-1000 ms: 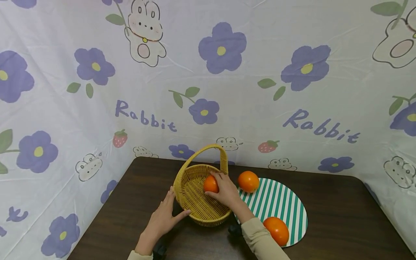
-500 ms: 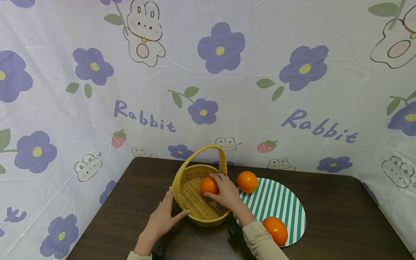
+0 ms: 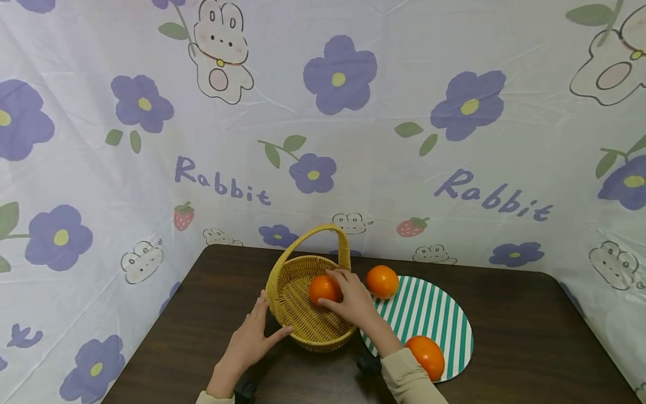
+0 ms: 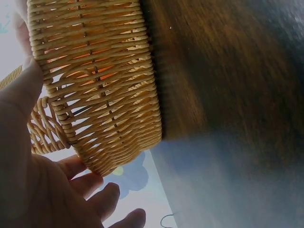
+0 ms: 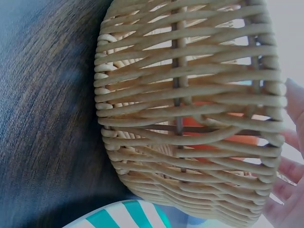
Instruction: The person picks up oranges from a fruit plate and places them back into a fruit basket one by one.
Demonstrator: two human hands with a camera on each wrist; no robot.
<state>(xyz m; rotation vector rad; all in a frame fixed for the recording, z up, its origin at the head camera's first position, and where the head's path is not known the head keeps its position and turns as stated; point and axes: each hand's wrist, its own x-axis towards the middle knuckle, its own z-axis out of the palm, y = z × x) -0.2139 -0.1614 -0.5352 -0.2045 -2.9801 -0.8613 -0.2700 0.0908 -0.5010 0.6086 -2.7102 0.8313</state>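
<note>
A yellow wicker basket with a tall arched handle stands on the dark table. My right hand reaches inside it and holds an orange between thumb and fingers, low near the basket's right side. Through the weave in the right wrist view, the orange shows only in part. My left hand rests against the basket's left and front side, fingers extended and thumb spread along the rim. In the left wrist view, those fingers touch the basket wall without curling round it.
To the right lies a round green-and-white striped mat. One orange sits at its back left edge and another orange near its front, beside the right sleeve. A patterned cloth hangs behind the table.
My right hand and its orange have shifted slightly left and down inside the basket. The left hand stays against the basket. The whole head view has drifted slightly.
</note>
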